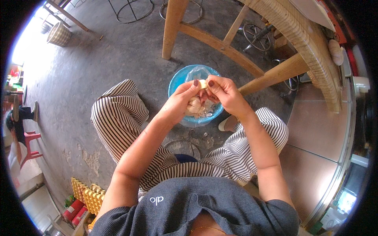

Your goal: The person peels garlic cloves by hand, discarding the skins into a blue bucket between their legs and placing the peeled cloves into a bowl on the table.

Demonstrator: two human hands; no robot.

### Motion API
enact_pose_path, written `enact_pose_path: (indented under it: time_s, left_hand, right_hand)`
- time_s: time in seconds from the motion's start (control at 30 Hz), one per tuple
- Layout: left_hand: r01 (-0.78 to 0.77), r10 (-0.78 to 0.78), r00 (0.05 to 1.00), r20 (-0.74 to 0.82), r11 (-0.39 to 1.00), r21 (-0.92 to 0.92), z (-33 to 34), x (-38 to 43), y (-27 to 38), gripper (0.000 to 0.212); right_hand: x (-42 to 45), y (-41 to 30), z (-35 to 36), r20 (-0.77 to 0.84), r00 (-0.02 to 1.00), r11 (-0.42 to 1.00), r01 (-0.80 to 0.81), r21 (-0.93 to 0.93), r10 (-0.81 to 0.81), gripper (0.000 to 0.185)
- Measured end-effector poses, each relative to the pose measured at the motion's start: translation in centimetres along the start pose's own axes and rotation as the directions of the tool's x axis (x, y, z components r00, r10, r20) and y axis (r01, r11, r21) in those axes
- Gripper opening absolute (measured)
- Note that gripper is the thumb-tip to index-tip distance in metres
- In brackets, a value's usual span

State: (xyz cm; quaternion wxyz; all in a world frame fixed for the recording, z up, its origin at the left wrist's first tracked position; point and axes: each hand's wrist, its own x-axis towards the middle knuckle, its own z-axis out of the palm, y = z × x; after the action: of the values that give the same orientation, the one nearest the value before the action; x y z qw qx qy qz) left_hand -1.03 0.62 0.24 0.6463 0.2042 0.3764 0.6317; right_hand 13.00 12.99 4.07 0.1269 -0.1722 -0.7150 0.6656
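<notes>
A pale peeled-looking garlic clove (203,84) is pinched between the thumbs and fingers of my left hand (180,98) and my right hand (229,93). Both hands are over a blue plastic basin (174,79) on the floor between my feet. Below the clove, a garlic bulb (194,105) shows beside my left palm; whether that hand also touches it, I cannot tell. Papery garlic skins (203,113) lie in the lower part of the basin. Against its far inside wall sits a clear plastic bag (198,71), partly hidden by my fingers.
A wooden table (310,56) with thick legs stands at the upper right. Metal-sided equipment (317,126) runs along my right. Egg trays (94,200) and red cans (73,210) are at lower left. Another person sits on a red plastic stool (31,144) at far left, near a checked basket (59,34).
</notes>
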Motion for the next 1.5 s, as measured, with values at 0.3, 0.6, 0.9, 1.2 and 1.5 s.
enact_pose_path:
  time_s: [0.3, 0.6, 0.9, 1.2, 1.5]
  left_hand:
    - [-0.327, 0.462, 0.872, -0.162, 0.795, 0.511, 1.1, 0.0, 0.4, 0.022]
    - [-0.146, 0.136, 0.976, -0.167, 0.988, -0.050, -0.2, 0.6, 0.6, 0.030]
    - [-0.114, 0.073, 0.988, -0.134, 0.936, -0.334, -0.3, 0.6, 1.1, 0.030]
    - [-0.012, 0.010, 1.000, -0.007, 0.898, -0.440, -2.2, 1.2, -0.3, 0.018]
    - [-0.016, 0.014, 1.000, -0.008, 0.929, -0.371, -1.1, 1.0, -1.2, 0.029]
  right_hand:
    - [0.2, -0.6, 1.0, -0.092, 0.996, 0.993, -0.005, -0.122, -0.006, 0.026]
    - [0.3, -0.1, 0.3, -0.144, 0.990, 0.989, 0.012, 0.149, 0.010, 0.025]
    - [0.3, 3.9, 0.4, -0.215, 0.972, 0.599, -0.230, -0.767, 0.097, 0.018]
    - [0.6, 0.7, 1.0, -0.300, 0.928, 0.808, 0.002, -0.589, -0.221, 0.010]
    - [0.6, -0.3, 1.6, -0.237, 0.894, 0.847, 0.234, -0.477, -0.380, 0.011]
